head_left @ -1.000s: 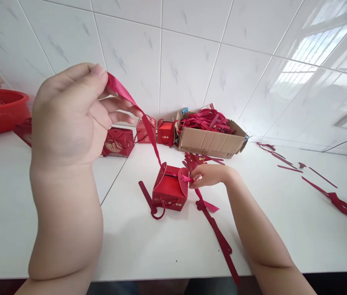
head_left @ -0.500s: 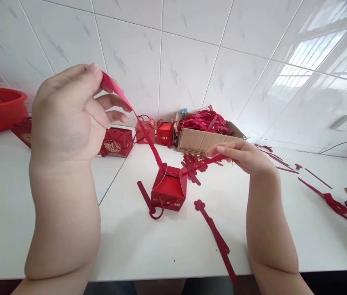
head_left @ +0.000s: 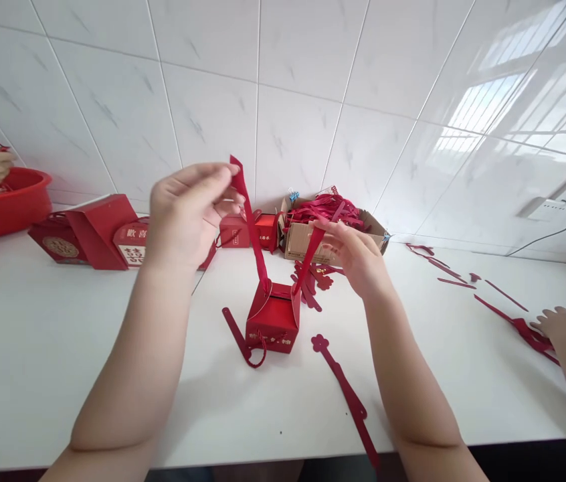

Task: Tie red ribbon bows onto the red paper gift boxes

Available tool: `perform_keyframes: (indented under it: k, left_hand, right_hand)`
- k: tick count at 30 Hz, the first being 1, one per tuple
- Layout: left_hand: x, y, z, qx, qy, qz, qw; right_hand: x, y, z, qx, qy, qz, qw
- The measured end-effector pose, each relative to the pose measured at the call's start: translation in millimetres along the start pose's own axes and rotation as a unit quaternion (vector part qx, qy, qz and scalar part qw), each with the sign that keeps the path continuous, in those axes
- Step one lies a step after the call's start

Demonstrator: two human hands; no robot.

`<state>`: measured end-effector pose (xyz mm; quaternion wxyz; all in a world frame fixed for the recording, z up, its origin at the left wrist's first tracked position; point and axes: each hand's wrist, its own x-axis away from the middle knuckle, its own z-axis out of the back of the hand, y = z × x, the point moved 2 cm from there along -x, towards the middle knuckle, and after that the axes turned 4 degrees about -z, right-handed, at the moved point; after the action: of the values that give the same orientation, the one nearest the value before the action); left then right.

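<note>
A small red gift box [head_left: 273,320] stands on the white table, a ribbon running through its top flaps. My left hand [head_left: 195,213] pinches one end of the red ribbon [head_left: 254,241], raised up and left of the box. The other end is gripped between the fingers of my right hand [head_left: 350,251], up and right of the box. A twisted cord loop hangs at the box's front. Beside its left edge lies a dark red strip [head_left: 234,329], and a longer strip with a flower-shaped end [head_left: 346,387] lies to the right.
Behind, a cardboard box [head_left: 308,242] holds many red ribbons. Several red boxes [head_left: 105,231] line the wall. Another person's hand is over a red basin [head_left: 7,201] at left; other hands [head_left: 564,328] touch red strips at right. A socket strip [head_left: 544,209] is by the wall.
My left hand has moved right and down, and my right hand left and up, so both ribbon ends now rise more steeply. At right, more of another person's hands shows.
</note>
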<state>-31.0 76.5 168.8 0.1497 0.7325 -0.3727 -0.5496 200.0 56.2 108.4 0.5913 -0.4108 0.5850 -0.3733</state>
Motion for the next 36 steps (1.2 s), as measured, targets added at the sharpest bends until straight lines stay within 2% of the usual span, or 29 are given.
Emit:
perform_keyframes:
  k: [4,6,9,15,22,27,32,36]
  left_hand:
    - [-10.0,-0.6,-14.1,-0.06,-0.041,0.027,0.997]
    - [-14.6,2.6,-20.2,-0.093,-0.045,0.033,0.994]
    - [-18.9,6.2,-24.8,-0.135,-0.044,0.044,0.989]
    - [-18.7,4.7,-23.9,-0.144,-0.061,0.09,0.984]
    - [-13.4,6.3,-25.8,-0.097,-0.058,0.148,0.982]
    - [-10.5,11.0,-30.1,-0.135,-0.068,0.135,0.979]
    - [-10.3,14.6,-32.8,-0.172,-0.079,0.12,0.975]
    - [-14.2,15.2,-36.3,-0.194,-0.141,0.098,0.966]
  right_hand:
    - [1.9,-4.0,-10.5,0.014,0.058,0.057,0.997]
    - [0.8,-6.5,-15.8,0.001,0.085,0.081,0.993]
    - [-3.0,-12.7,-21.4,-0.012,0.11,0.078,0.991]
    - [-9.4,-30.0,-29.8,-0.073,0.086,0.051,0.992]
    - [-11.6,-39.2,-42.4,-0.101,0.096,0.044,0.989]
    - [-12.0,-41.2,-45.4,-0.108,0.094,0.078,0.987]
    - [-12.7,-39.3,-47.1,-0.087,0.093,0.077,0.989]
    - [-14.1,-42.9,-48.5,-0.069,0.083,0.06,0.992]
